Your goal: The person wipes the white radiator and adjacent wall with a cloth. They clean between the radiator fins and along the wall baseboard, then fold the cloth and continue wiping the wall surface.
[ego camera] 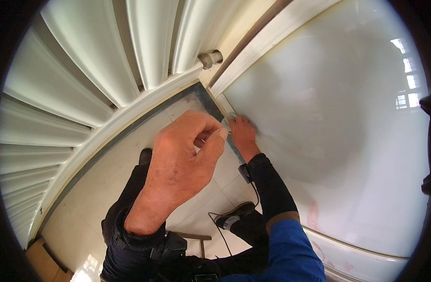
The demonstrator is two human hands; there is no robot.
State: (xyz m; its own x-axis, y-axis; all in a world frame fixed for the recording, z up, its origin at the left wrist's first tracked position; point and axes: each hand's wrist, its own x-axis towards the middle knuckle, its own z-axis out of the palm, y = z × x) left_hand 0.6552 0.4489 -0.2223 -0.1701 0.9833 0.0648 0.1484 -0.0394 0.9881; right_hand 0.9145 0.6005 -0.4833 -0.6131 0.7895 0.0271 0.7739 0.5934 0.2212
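My left hand [182,165] is nearest the camera, raised over the tiled floor. Its thumb and forefinger meet in a pinch, and the other fingers curl behind them. Whether anything thin is between the fingertips cannot be made out. Farther down, my right hand [243,135] presses a pale, crumpled cloth [230,118] against the edge of a glossy white panel [307,116]. Much of the cloth is hidden by the fingers. A light frame strip [271,38] borders the panel along its upper left side.
A white ribbed radiator [92,67] fills the left, with a pipe fitting [210,59] at its end. Pale floor tiles [95,190] have a dark border. A black cable [220,229] loops by my shoe [236,213]. A cardboard box [44,259] stands lower left.
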